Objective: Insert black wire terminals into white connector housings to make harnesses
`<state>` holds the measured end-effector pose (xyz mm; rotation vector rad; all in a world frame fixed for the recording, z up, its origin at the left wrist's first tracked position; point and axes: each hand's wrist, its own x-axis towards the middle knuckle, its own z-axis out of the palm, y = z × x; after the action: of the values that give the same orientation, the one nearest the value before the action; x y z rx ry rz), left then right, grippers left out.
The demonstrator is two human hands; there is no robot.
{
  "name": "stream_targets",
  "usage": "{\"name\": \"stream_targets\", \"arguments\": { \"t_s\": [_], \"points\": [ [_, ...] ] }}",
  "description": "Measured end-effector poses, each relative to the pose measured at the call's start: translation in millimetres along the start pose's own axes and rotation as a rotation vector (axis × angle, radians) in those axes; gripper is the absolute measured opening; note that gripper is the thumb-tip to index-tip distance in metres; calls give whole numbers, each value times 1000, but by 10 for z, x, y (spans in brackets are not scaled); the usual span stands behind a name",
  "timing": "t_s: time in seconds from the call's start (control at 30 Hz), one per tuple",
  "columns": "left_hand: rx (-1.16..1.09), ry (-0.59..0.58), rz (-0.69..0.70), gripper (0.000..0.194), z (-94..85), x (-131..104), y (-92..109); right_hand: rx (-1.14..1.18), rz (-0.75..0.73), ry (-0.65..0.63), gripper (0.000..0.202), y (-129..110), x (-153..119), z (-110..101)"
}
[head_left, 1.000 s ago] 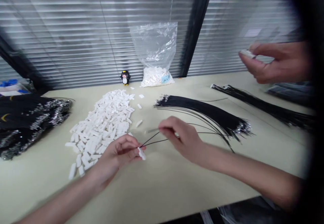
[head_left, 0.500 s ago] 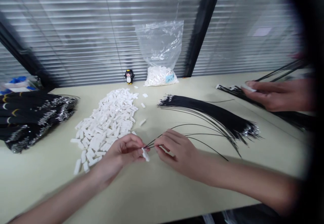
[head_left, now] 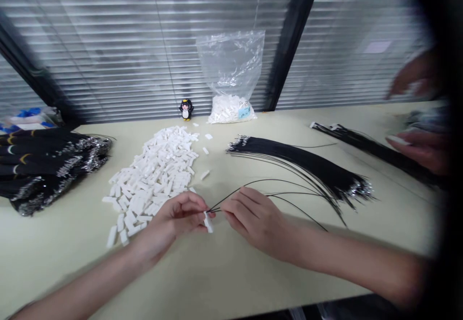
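Between thumb and fingers, my left hand [head_left: 186, 214] pinches a white plastic connector housing [head_left: 209, 222], its free end tilted down toward me. Thin black wires [head_left: 231, 193] run from the housing's upper end to the right. My right hand [head_left: 255, 216] is closed on a black wire a short way from the housing; its fingertips hide exactly which strand. The wires trail behind the right hand toward a bundle of black wires [head_left: 289, 153] with bare silvery ends. A heap of white housings [head_left: 152, 175] lies beyond my left hand.
A clear bag [head_left: 229, 108] of white parts and a penguin figurine [head_left: 186, 110] stand by the blinds. Dark wire bundles [head_left: 47, 166] lie at left. On the right, a co-worker's hands [head_left: 421, 146] are near another wire bundle [head_left: 354, 137].
My right hand's fingers have drawn closer together on the wire; my left hand keeps its hold on the housing. The co-worker's hand has moved right, and a second hand shows above it.
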<state>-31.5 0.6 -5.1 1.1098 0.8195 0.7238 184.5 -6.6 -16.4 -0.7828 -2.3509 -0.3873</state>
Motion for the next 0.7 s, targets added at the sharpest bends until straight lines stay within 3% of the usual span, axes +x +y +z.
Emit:
{"name": "stream_targets", "arguments": {
  "t_s": [0.3,0.47,0.6,0.7],
  "points": [
    [-79,4,-27,13,16,7,24,-22,-96,-11,5,17,-8,4],
    [-151,13,-53,13,17,3,38,178,-167,35,8,-21,50,-116],
    [-151,4,-51,13,10,8,46,416,-93,-35,5,-47,79,-186],
    [-82,-25,-53,15,11,8,46,454,-29,-39,6,-28,76,-160]
  ]
}}
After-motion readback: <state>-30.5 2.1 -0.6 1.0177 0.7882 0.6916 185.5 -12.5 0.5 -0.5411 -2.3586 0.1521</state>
